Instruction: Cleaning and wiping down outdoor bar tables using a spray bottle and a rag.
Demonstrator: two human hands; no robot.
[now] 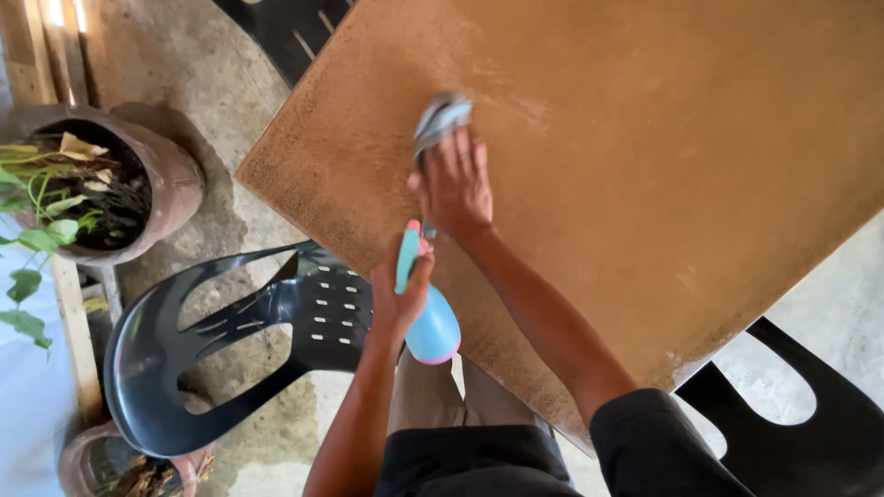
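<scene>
My right hand (453,184) lies flat on a grey-blue cloth (440,120), pressing it onto the brown table top (645,138); the cloth sticks out past my fingertips and looks blurred. My left hand (398,294) grips a light blue spray bottle (431,324) with a pink base and a pink tip, held at the near edge of the table just beside my right wrist. Pale smears show on the table near the cloth.
A black plastic chair (221,350) stands at the left below the table corner, another black chair (810,433) at the lower right. A clay pot with a green plant (101,184) sits at the left on the concrete floor. A second pot (129,469) shows at the bottom left.
</scene>
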